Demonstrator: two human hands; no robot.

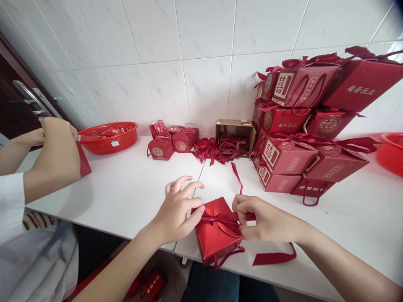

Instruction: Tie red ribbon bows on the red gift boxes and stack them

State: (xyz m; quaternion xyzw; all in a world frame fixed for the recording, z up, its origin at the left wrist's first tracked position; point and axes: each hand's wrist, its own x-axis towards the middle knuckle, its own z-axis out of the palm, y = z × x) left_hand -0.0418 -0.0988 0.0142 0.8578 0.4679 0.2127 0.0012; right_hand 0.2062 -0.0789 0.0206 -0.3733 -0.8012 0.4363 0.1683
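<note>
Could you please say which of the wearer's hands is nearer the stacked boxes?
Right: the right hand is front-left of the stacked boxes; the left hand is farther left.

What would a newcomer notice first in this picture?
The tall stack of red gift boxes on the right probably draws the eye first. Next comes the shiny red box at lower centre, its ribbon pinched by the right hand, with the left hand at its opposite side. At left, a red basin stands out.

Pale, grey-veined tiled wall (208, 33), white tabletops (122, 184), dark door (14, 111) — metal handle (30, 95) — at left
</note>
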